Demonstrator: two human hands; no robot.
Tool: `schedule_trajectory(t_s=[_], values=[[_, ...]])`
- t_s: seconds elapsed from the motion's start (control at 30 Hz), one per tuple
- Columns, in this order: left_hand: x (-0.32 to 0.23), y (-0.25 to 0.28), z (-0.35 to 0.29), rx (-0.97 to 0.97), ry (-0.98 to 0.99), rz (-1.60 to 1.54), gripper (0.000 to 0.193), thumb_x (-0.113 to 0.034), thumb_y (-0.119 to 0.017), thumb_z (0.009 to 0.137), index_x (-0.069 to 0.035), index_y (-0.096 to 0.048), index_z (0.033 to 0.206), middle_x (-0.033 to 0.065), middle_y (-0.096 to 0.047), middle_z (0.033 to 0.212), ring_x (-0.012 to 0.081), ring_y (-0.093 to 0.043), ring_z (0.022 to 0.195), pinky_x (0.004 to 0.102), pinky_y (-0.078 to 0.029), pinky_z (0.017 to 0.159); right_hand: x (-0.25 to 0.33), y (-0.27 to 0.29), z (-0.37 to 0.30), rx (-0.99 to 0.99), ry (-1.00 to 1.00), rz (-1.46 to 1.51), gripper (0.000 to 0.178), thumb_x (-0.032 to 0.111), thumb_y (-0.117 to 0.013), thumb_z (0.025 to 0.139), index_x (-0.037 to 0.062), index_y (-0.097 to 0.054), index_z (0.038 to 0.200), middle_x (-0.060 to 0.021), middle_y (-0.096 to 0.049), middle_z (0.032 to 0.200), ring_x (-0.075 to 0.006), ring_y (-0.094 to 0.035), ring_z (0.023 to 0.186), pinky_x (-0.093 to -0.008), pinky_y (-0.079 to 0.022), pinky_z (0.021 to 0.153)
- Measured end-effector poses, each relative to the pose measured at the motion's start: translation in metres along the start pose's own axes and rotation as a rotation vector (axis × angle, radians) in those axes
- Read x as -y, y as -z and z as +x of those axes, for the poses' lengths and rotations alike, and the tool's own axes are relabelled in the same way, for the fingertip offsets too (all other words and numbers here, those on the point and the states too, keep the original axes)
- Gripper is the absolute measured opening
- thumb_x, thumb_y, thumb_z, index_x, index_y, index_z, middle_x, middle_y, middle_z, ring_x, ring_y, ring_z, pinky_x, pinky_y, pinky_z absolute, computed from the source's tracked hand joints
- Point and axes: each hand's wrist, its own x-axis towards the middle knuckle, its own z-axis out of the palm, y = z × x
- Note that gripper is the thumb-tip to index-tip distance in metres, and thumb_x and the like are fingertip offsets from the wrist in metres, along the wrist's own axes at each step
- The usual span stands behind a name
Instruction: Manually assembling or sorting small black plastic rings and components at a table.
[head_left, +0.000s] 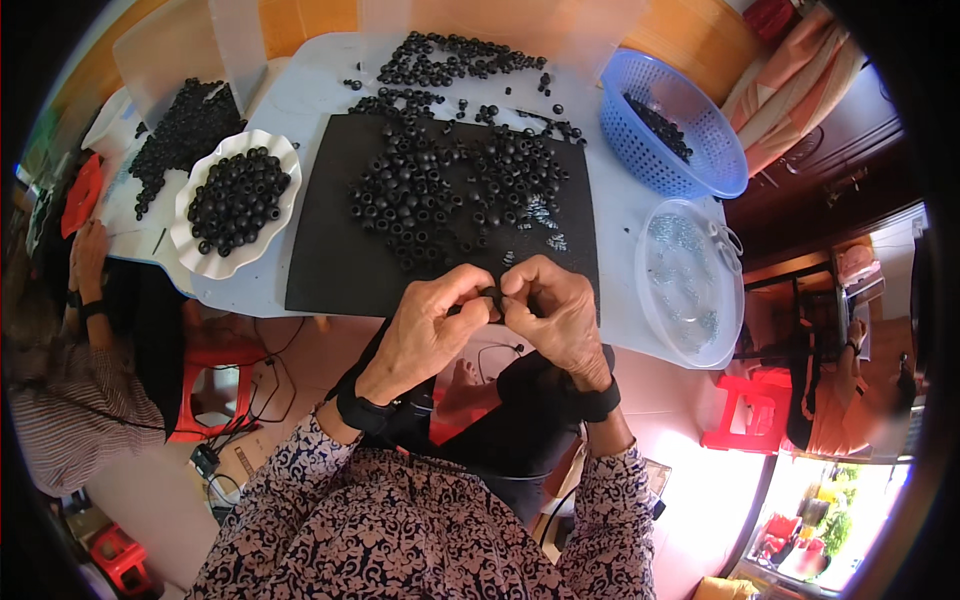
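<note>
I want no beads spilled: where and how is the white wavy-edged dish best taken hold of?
I'd take the white dish by its near rim, coming from the wearer's side with the left grip, the closer one, pinching the edge from above and below. A bare band of wavy rim shows there, while loose black beads fill the middle, so keep it level.

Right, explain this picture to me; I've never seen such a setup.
There's no machine: a fisheye camera on a person's head looks down, bending straight edges. The bare left hand and right hand are the wearer's; together they pinch a small dark piece, mostly hidden. On the pale table lies a black mat heaped with black beads. To the left is a white dish holding more; to the right, a blue basket and a clear tray of tiny pale pieces.
</note>
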Motion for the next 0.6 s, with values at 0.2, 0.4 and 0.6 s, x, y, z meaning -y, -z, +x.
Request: schedule_trajectory(t_s=[0.2, 0.4, 0.6], values=[[0.000, 0.002, 0.000, -0.026, 0.004, 0.024, 0.017, -0.003, -0.055, 0.089, 0.002, -0.060, 0.105, 0.0035, -0.063, 0.077, 0.0055, -0.054, 0.070, 0.0232, -0.045, 0.063, 0.012, -0.005, 0.000, 0.005, -0.009, -0.084, 0.011, -0.003, -0.067, 0.080, 0.0002, -0.062, 0.089, -0.0009, -0.065, 0.071, -0.0041, -0.061, 0.070, -0.0214, -0.051, 0.064], [0.002, 0.002, 0.000, 0.000, 0.038, 0.061, 0.015, -0.003, -0.055, 0.088, 0.002, -0.060, 0.102, 0.0040, -0.065, 0.080, 0.0057, -0.056, 0.072, 0.0230, -0.046, 0.064, 0.001, -0.009, -0.002, -0.072, 0.059, -0.171, 0.014, -0.003, -0.068, 0.077, 0.0016, -0.062, 0.088, -0.0003, -0.062, 0.065, -0.0037, -0.060, 0.066, -0.0216, -0.049, 0.061], [0.003, 0.004, 0.001, 0.005, 0.017, -0.018, 0.015, -0.003, -0.055, 0.088, 0.002, -0.061, 0.101, 0.0057, -0.066, 0.081, 0.0076, -0.059, 0.076, 0.0245, -0.049, 0.070, -0.004, -0.007, 0.000, -0.063, 0.058, -0.113, 0.014, -0.002, -0.068, 0.075, 0.0023, -0.059, 0.085, 0.0015, -0.058, 0.064, -0.0029, -0.053, 0.061, -0.0210, -0.046, 0.058]])
